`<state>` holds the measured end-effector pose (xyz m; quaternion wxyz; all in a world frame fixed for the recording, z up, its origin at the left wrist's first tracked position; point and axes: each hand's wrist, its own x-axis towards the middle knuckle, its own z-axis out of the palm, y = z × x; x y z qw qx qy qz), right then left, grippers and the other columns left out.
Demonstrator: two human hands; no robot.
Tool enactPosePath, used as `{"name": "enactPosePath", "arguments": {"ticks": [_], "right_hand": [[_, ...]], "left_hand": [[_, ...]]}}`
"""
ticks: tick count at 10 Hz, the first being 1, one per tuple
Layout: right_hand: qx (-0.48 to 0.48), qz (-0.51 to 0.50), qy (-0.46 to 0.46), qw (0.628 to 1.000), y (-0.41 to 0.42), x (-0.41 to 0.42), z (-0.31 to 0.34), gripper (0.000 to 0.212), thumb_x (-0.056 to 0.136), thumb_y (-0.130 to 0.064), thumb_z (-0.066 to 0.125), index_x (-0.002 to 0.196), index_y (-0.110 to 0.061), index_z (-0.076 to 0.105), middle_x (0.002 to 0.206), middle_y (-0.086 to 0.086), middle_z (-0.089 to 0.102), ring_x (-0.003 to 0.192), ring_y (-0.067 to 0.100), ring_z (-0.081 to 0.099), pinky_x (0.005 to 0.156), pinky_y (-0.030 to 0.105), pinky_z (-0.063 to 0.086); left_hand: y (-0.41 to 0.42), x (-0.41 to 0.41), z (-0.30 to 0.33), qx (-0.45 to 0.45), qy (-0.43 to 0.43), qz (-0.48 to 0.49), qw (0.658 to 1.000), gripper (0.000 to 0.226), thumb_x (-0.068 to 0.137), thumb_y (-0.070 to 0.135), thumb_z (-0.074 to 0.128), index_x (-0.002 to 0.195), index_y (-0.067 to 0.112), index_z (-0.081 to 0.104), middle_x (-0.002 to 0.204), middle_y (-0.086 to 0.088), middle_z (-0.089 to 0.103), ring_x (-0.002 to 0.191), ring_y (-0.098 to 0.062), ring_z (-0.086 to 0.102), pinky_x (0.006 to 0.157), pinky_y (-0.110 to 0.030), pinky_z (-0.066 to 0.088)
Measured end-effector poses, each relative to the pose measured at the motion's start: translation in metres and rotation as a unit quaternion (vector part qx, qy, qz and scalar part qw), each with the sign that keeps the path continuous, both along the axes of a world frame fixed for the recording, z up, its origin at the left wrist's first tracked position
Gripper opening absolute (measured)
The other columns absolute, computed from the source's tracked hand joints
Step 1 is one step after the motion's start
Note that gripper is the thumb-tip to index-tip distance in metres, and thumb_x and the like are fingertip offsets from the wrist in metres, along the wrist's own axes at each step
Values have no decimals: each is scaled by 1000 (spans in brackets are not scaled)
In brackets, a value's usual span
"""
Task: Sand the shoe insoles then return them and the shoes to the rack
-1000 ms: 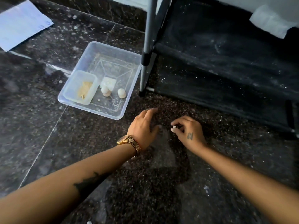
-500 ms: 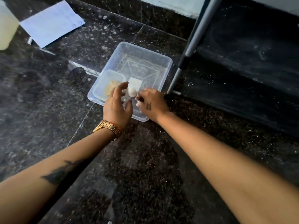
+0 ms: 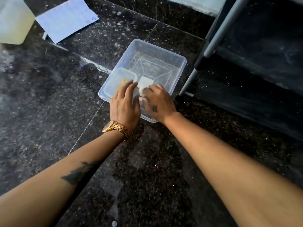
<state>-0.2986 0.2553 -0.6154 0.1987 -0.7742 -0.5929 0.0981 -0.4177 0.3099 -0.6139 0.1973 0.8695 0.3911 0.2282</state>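
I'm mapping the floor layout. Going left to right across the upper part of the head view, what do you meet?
Pale container → blue-white paper sheet → clear plastic tub → grey rack leg → black rack shelf.

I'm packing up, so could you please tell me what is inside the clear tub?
Inside the tub: a small container, a white square and a white ball. The hands cover the rest.

Both forearms bare, no sleeves in view. The left wrist wears a gold watch (image 3: 116, 128) with a round case and a linked metal band. A dark, pointed tattoo (image 3: 78, 172) marks the left forearm. The right hand (image 3: 158, 104) bears a small dark tattoo (image 3: 155, 108) on its back
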Motion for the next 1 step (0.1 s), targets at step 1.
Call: {"name": "enactPosePath", "arguments": {"ticks": [1], "right_hand": [[-49,-15,-13,999,5,-3,22,53,98,-32,24,138,-1,37,144,21,37,135,34,31,110,35,25]], "left_hand": [[5,1,18,57,108,14,992,60,95,36,26,147,6,24,155,-15,17,144,-34,10,115,-45,0]]}}
